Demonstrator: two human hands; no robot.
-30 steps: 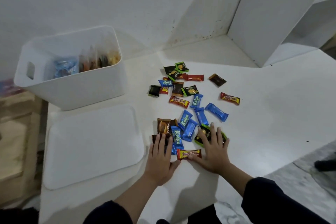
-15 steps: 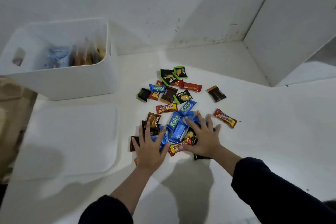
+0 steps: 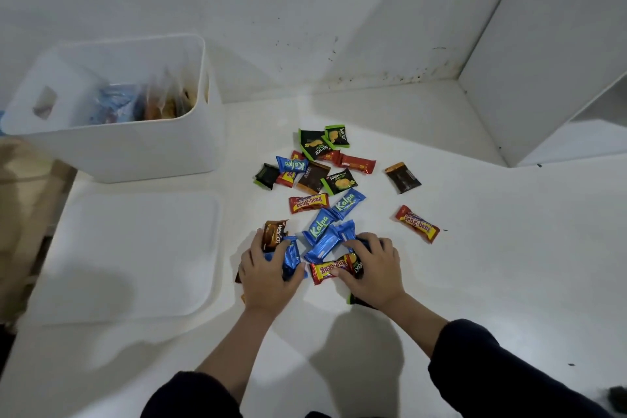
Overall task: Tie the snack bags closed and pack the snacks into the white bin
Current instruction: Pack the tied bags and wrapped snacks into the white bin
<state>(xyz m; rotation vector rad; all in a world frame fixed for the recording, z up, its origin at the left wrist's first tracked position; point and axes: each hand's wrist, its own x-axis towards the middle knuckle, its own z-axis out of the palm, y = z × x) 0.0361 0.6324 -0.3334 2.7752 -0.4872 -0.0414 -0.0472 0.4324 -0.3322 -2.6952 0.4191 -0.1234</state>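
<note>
- At the upper left of the frame a white bin point(image 3: 129, 149) is seen on the white surface point(image 3: 475, 282), with bagged snacks point(image 3: 149, 105) visible inside it.
- Just below the bin, at centre left, a flat white lid point(image 3: 129, 254) is laid on the surface.
- Across the centre, loose snack packets are scattered: blue Kalpa bars point(image 3: 347, 204), red beng-beng bars point(image 3: 418, 223), green-edged Nextar packets point(image 3: 339, 181) and a brown packet point(image 3: 403, 177) well apart to the right.
- At lower centre the nearest packets are gathered between both hands.
- The left hand point(image 3: 268, 273) is curled over blue packets and a brown Nextar packet point(image 3: 275, 234).
- The right hand point(image 3: 371, 270) is curled over a green-edged packet, with a beng-beng bar point(image 3: 330, 270) lying between the hands.
</note>
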